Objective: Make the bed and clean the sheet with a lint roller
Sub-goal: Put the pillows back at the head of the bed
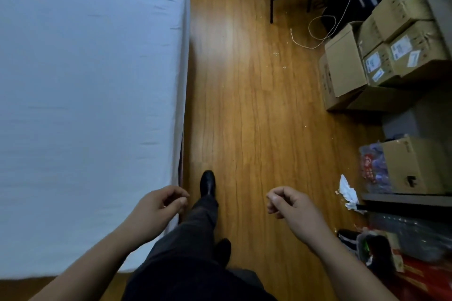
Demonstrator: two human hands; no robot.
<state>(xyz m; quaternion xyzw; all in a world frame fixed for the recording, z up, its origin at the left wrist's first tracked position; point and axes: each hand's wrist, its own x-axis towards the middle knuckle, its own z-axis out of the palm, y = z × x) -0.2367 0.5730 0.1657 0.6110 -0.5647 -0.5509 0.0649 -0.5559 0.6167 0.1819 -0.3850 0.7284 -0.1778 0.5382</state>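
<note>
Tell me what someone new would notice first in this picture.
The bed with its smooth pale sheet fills the left side. Next come the two hands low in view, left hand by the bed's edge and right hand over the wooden floor, both loosely curled and empty. Stacked cardboard boxes crowd the right.

Left hand [160, 205], right hand [286, 205] loosely curled, empty

Bed [85, 105] cut off left, top; box labels [401, 50] unreadable

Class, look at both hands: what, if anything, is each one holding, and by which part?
Nothing is held. The left hand and the right hand hang loosely curled over the floor, beside the bed.
</note>
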